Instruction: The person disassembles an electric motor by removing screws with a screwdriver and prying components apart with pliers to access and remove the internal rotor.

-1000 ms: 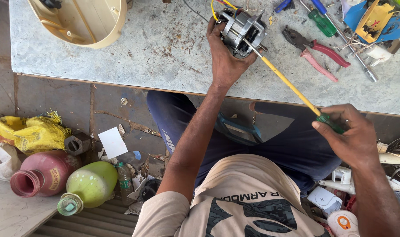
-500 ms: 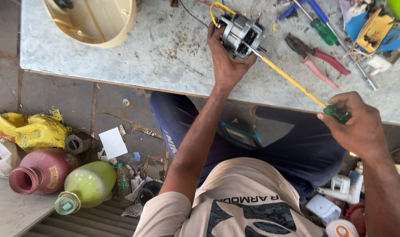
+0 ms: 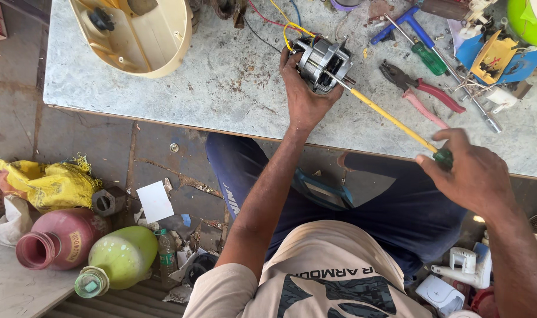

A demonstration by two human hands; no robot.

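Left hand (image 3: 303, 94) grips the small electric motor (image 3: 322, 62) on the worktable (image 3: 162, 94). Right hand (image 3: 471, 174) is closed round the yellow-shafted screwdriver (image 3: 392, 118), tip at the motor housing. Fastener work appears underway; steady alignment seems required.

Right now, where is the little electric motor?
In the head view the motor sits on the worktable, top centre, held by the left hand, left of the red-handled pliers.

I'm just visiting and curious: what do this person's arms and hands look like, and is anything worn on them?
Both hands, left and right, are bare: no gloves, rings or watch visible. The forearms are bare too. A beige short sleeve covers the left upper arm.
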